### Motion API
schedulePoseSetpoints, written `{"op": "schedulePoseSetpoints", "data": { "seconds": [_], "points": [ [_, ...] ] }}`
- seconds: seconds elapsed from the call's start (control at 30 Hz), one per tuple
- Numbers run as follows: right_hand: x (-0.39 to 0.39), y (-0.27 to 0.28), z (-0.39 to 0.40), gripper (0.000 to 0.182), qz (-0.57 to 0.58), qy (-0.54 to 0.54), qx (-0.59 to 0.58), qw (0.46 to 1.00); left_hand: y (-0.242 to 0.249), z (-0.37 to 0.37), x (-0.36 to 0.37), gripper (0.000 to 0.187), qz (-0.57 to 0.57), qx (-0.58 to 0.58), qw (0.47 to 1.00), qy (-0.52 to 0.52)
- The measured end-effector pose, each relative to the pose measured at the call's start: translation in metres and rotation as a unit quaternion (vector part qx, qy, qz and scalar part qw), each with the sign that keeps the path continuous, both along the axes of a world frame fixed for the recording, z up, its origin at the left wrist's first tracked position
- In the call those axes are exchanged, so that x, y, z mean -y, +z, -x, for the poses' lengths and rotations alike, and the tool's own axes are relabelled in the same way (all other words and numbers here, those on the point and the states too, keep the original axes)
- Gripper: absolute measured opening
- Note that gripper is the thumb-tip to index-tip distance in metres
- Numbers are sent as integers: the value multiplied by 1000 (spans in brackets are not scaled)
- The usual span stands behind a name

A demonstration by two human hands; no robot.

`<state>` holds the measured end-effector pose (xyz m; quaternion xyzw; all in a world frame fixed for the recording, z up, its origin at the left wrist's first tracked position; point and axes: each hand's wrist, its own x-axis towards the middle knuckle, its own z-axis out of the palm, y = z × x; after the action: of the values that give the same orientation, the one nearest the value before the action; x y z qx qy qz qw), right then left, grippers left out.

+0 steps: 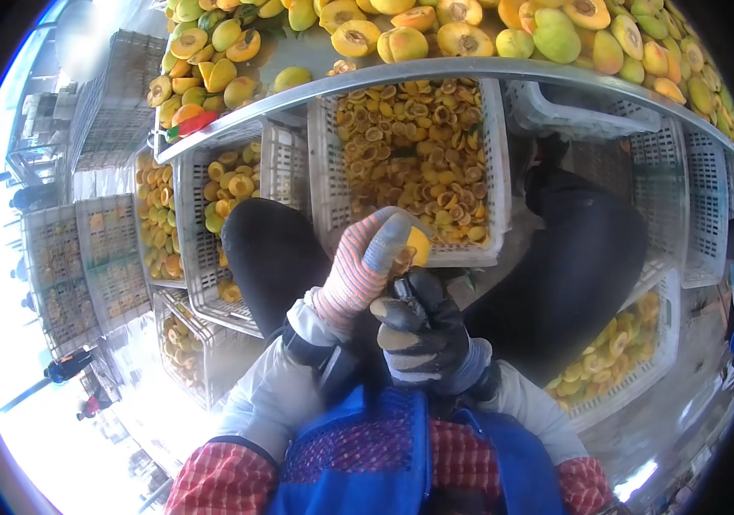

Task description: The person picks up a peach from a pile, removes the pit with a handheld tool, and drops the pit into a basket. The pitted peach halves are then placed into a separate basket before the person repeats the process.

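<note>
A yellow peach piece (418, 248) with a brown centre sits in the grip of my left hand (351, 266), which wears a striped glove and has its thumb pressed along the fruit. Just below it, my right hand (425, 339), in a black and grey glove, is closed around a small dark hand tool (410, 290). The tool's upper end meets the underside of the fruit, and its working tip is hidden. Both hands are close together over my lap, in front of a white crate (494, 172) of brownish cut peach pieces and pits.
A metal-edged table (298, 96) bears many whole and halved peaches, with a red and green object (193, 124) at its left corner. Crates of peach halves stand left (277, 172) and right (665, 343) of my legs. A translucent tub (573, 112) sits under the table edge.
</note>
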<state>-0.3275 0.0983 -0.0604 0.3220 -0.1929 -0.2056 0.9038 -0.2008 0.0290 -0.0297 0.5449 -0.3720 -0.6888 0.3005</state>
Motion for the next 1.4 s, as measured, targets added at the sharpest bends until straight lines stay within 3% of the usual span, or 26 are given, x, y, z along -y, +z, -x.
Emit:
{"op": "schedulePoseSetpoints", "data": {
  "seconds": [0.1, 0.17, 0.23, 0.33, 0.4, 0.43, 0.47, 0.5, 0.53, 0.57, 0.63, 0.7, 0.77, 0.83, 0.9, 1.0, 1.1, 1.23, 1.3, 1.4],
  "points": [
    [3, 3, -4, 51, 9, -50, 82, 995, 3, 12, -6, 43, -114, -96, 981, 123],
    [13, 5, 4, 51, 70, -88, 47, 993, 6, 19, -8, 48, -185, -172, 940, 231],
    [14, 2, 9, 51, 75, -107, 5, 991, -6, -6, -15, 56, -111, -132, 962, 212],
    [3, -29, 2, 52, 14, -101, -92, 991, 13, -27, -14, 47, -28, -74, 940, 331],
    [4, -33, 3, 53, 17, -83, -136, 987, 23, -65, -17, 48, 152, 86, 926, 335],
    [6, -34, 3, 54, 22, -78, -159, 984, 32, -95, -12, 46, 165, 140, 911, 350],
    [9, -33, 4, 56, 22, -74, -158, 984, 21, -140, -10, 42, 249, 209, 888, 324],
    [10, -35, 4, 56, 25, -75, -160, 984, 20, -170, -5, 36, 218, 288, 874, 326],
    [10, -39, 4, 57, 26, -75, -162, 984, 15, -211, -5, 33, 235, 591, 748, 189],
    [11, -43, 2, 57, 25, -74, -164, 983, 29, -213, 3, 33, 115, 741, 656, 93],
    [14, -51, -4, 55, 29, -67, -183, 980, 37, -194, 27, 31, 216, 643, 718, 157],
    [13, -61, -10, 54, 29, -56, -213, 975, 42, -159, 66, 25, 320, 591, 732, 109],
    [15, -65, -11, 51, 3, -38, -199, 979, 51, -123, 120, 28, 217, 543, 806, 89],
    [18, -62, -9, 53, -18, -19, -247, 969, 49, -93, 178, 43, 196, 679, 705, -62],
    [18, -55, -4, 52, 2, -45, -342, 939, 47, -65, 225, 53, 35, 741, 630, -230],
    [25, -55, 1, 52, 0, -41, -388, 921, 23, -78, 265, 46, 32, 730, 595, -334],
    [32, -50, 3, 53, -26, -14, -432, 902, 27, -86, 263, 53, 100, 651, 666, -350],
    [41, -24, 7, 46, -12, -6, -534, 845, 29, -85, 195, 39, 252, 357, 896, -82],
    [35, -23, 10, 39, 42, -101, -504, 857, 32, -59, 140, 40, 186, 120, 974, 56],
    [30, -4, 8, 41, 84, -142, -549, 820, 18, -34, 82, 33, 69, 37, 995, 64]
  ]
}}
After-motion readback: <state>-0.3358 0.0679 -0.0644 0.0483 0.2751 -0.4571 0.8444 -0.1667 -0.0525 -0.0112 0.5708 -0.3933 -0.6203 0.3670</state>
